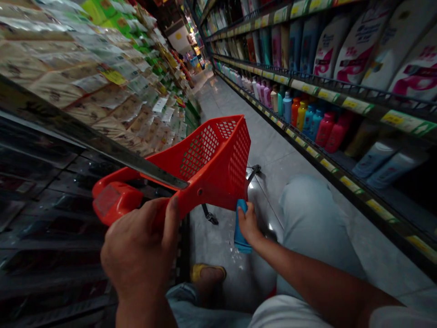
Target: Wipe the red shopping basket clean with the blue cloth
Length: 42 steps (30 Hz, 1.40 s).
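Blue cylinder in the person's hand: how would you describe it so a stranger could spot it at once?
Find the red mesh basket in the middle of the aisle. Just below its near right corner, the right hand grips a short blue cylinder. Unlike the shelf bottles, it is held in fingers, off any shelf.

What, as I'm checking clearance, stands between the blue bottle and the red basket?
Nothing visible does: the blue bottle, gripped by the right hand, is right up against the red basket at its lower outside corner.

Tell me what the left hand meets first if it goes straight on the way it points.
The left hand would meet the red cart's handle bar first. Its thumb seems to touch it, though depth is unclear.
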Each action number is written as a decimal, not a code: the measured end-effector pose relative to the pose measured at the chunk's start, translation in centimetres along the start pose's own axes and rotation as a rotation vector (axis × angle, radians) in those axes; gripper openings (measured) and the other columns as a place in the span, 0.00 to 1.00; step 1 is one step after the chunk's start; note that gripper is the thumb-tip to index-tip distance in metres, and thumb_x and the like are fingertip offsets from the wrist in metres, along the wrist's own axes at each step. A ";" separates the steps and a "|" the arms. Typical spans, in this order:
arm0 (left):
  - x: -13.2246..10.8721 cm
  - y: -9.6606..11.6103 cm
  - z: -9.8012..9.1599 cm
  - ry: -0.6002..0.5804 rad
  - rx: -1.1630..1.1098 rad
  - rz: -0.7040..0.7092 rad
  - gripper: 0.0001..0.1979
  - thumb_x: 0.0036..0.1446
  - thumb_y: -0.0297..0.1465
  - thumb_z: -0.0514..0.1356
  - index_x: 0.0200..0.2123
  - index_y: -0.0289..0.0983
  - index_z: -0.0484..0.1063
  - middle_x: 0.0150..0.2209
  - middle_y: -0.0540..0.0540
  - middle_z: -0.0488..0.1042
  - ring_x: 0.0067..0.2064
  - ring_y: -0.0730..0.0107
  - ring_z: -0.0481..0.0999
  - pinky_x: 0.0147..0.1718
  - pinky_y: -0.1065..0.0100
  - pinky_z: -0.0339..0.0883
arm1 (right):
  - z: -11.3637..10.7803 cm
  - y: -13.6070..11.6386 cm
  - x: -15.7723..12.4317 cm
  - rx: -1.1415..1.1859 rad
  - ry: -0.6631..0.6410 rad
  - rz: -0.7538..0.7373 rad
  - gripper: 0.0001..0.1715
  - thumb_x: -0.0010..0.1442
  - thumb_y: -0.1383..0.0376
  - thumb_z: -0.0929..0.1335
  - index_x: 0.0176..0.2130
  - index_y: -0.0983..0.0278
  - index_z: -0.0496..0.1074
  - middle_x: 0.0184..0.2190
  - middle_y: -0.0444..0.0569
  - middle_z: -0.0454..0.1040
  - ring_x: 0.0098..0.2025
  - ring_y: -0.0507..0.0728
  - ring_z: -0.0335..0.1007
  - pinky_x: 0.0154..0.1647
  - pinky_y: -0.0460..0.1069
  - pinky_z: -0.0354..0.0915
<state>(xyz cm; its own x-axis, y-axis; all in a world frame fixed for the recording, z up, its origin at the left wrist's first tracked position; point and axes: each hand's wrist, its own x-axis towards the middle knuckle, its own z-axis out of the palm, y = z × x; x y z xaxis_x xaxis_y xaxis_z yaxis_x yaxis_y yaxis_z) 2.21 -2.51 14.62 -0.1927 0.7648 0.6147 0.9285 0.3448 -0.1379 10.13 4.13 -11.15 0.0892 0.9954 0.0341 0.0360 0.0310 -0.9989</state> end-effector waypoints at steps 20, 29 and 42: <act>-1.4 -1.1 0.4 0.363 -0.149 0.139 0.04 0.60 0.28 0.63 0.39 0.39 0.77 0.42 0.44 0.80 0.45 0.62 0.78 0.50 0.57 0.70 | 2.6 -7.4 4.3 0.120 -0.159 -0.258 0.18 0.62 0.57 0.68 0.50 0.61 0.72 0.49 0.53 0.71 0.55 0.60 0.69 0.58 0.56 0.67; 5.0 2.3 4.5 -0.435 0.356 0.215 0.16 0.64 0.26 0.50 0.48 0.29 0.75 0.37 0.36 0.80 0.42 0.50 0.79 0.40 0.56 0.71 | 4.1 -9.5 5.1 0.077 -0.352 -0.514 0.20 0.62 0.66 0.66 0.54 0.59 0.68 0.49 0.51 0.71 0.51 0.58 0.71 0.55 0.54 0.70; 6.0 -0.9 6.3 -0.489 0.323 0.281 0.17 0.68 0.30 0.48 0.36 0.37 0.76 0.35 0.40 0.75 0.42 0.53 0.77 0.37 0.59 0.67 | 6.0 -6.9 10.1 -0.066 0.051 -0.414 0.14 0.66 0.67 0.63 0.52 0.68 0.65 0.50 0.61 0.66 0.55 0.63 0.67 0.57 0.62 0.69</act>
<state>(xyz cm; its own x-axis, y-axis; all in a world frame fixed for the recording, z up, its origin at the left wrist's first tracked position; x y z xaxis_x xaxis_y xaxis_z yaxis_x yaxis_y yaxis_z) -1.76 5.20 13.51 -0.1497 0.9829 0.1074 0.8368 0.1838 -0.5157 4.81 14.52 -4.07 0.1033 0.8945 0.4350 0.1427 0.4195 -0.8965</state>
